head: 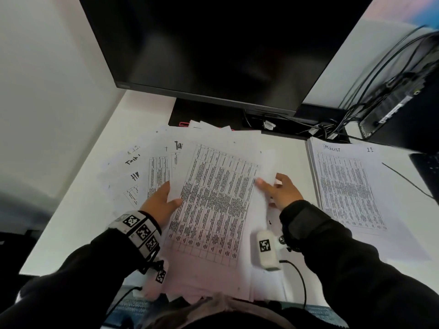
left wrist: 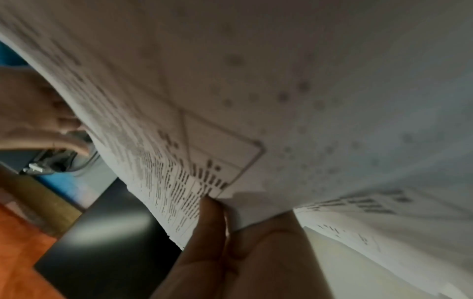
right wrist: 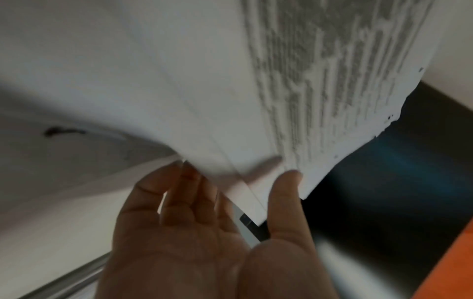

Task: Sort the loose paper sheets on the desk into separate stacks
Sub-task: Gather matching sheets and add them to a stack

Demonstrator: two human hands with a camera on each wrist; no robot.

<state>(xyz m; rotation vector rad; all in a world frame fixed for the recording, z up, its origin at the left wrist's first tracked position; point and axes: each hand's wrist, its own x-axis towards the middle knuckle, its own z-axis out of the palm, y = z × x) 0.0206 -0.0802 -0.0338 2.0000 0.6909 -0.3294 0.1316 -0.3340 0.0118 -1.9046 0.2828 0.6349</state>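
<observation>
A sheaf of printed table sheets [head: 213, 200] is lifted over the white desk [head: 71, 222] at the centre. My left hand [head: 172, 198] pinches its left edge, thumb on top. My right hand [head: 268, 186] holds the right edge, thumb over the sheets and fingers beneath. In the left wrist view the thumb [left wrist: 211, 218] presses the sheets' [left wrist: 281, 101] corner. In the right wrist view my right hand [right wrist: 230, 182] spreads fingers under the curved sheets [right wrist: 204, 91]. A squared stack [head: 349, 186] lies to the right. Loose sheets [head: 142, 172] with handwriting fan out on the left.
A dark monitor [head: 213, 43] stands behind the papers on its base. Cables [head: 320, 129] and a small computer [head: 399, 103] fill the back right corner. A keyboard edge [head: 427, 167] shows at far right. A white wall borders the desk's left side.
</observation>
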